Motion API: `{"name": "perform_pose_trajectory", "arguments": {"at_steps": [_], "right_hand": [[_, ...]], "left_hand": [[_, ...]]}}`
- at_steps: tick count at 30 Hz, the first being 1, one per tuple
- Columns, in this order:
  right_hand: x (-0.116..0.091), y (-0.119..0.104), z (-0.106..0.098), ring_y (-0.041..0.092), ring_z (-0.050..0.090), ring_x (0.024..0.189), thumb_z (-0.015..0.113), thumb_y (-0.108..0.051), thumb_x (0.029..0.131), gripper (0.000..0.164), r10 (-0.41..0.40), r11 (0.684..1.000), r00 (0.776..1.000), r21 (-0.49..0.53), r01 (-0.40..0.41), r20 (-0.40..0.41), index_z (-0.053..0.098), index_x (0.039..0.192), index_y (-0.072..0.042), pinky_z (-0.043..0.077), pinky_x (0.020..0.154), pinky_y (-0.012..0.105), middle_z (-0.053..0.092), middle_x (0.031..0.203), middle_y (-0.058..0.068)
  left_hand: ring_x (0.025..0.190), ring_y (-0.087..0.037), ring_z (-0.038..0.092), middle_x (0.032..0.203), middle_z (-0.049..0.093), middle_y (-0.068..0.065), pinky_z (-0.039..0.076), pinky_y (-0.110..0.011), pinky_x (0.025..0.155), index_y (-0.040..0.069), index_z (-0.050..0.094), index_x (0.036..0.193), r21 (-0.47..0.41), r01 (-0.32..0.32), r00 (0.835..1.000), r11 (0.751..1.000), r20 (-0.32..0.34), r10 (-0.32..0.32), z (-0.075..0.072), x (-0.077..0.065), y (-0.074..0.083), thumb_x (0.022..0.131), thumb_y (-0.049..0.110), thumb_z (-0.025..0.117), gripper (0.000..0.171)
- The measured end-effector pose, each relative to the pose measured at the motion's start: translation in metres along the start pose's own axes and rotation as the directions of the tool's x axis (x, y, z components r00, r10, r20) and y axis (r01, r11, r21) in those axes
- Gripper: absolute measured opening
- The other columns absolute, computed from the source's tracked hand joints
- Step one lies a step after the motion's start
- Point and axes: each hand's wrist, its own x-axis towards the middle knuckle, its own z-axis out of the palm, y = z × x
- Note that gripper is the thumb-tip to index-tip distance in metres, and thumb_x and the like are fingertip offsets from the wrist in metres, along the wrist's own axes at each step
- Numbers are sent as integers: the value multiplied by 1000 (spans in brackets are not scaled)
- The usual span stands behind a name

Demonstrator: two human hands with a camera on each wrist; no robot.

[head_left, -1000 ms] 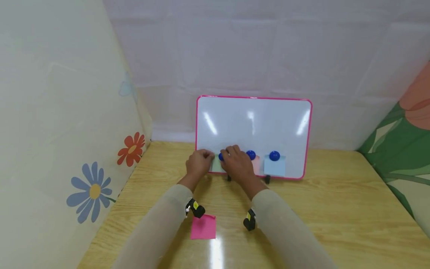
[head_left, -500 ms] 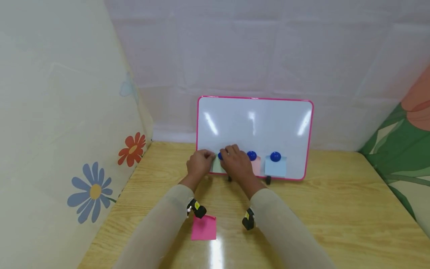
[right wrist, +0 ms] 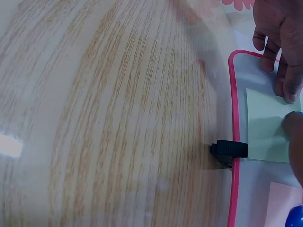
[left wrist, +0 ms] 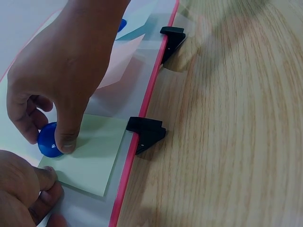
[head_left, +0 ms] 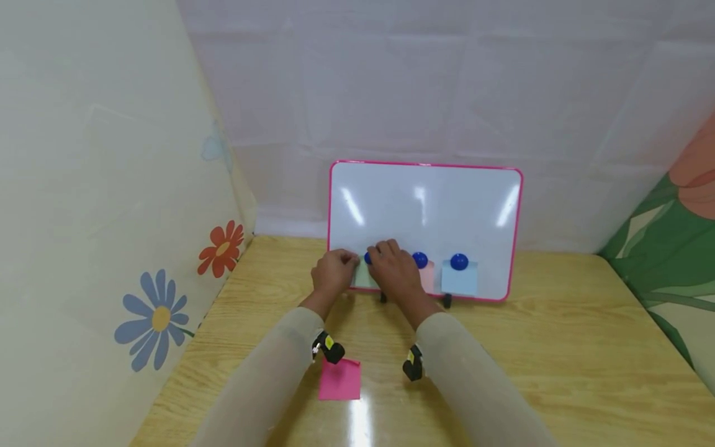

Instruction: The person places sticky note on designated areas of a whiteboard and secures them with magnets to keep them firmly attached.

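Note:
On the pink-framed whiteboard [head_left: 424,205] lies a pale green sticky note [left wrist: 99,151], near the lower left part of the board. My right hand [head_left: 395,273] pinches a round blue magnet [left wrist: 48,140] between thumb and fingers, at the note's upper edge. Beside it my left hand [head_left: 333,273] pinches the note's upper left corner with thumb and forefinger. Both hands are close together, and in the head view the right one covers part of the note. To the right, a pink sticky note [head_left: 427,277] and a light blue sticky note [head_left: 460,279] each sit under a blue magnet.
Black feet [left wrist: 147,132] clip the board's lower edge and stand it on the wooden table [head_left: 586,347]. A bright pink sticky note [head_left: 341,382] lies on the table below the left wrist. A pale cloth wall [head_left: 419,81] rises behind the board.
The head view has shifted very slightly. Both hands keep their places at the green sticky note and the magnet.

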Motion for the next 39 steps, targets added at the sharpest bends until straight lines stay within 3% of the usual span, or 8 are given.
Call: {"name": "perform_pose_trajectory", "arguments": {"at_steps": [9,16,20,29,39], "right_hand": [[2,0,-1,28,50,119,68,-33,100,49,-27,998,999,-59,28,21,56,139,-6,52,90,34,56,130,13],[2,1,-2,30,49,121,76,-18,94,54,-50,993,997,-105,57,65,54,141,-4,51,93,36,55,132,15],[2,1,-2,30,49,121,76,-18,94,53,-50,993,997,-104,56,65,55,140,-4,52,92,36,55,132,15],[0,1,-3,26,50,123,64,-35,102,46,30,999,999,37,-31,32,57,138,-8,52,94,35,58,133,10],[-15,9,-9,26,50,127,65,-37,101,45,124,975,992,187,-120,-10,61,137,-9,54,92,40,60,134,8]], "left_hand": [[99,-23,67,102,76,4,38,-50,95,19,79,102,1,-16,1000,1000,-18,16,0,-1,2,98,32,69,18],[99,-23,67,102,76,3,37,-51,98,18,79,102,-17,-2,1000,1000,0,2,-1,-3,4,99,33,69,18],[99,-22,67,102,76,3,37,-50,98,18,79,101,-20,3,1000,1000,-1,-3,-1,-4,5,98,32,69,17],[99,-24,67,101,76,3,37,-50,96,18,78,100,-18,-24,999,1000,-22,24,-1,-4,2,97,30,70,16],[101,-26,67,102,75,-2,41,-50,96,14,77,103,-44,-42,999,998,-25,41,-6,-8,-6,97,28,70,17]]}}
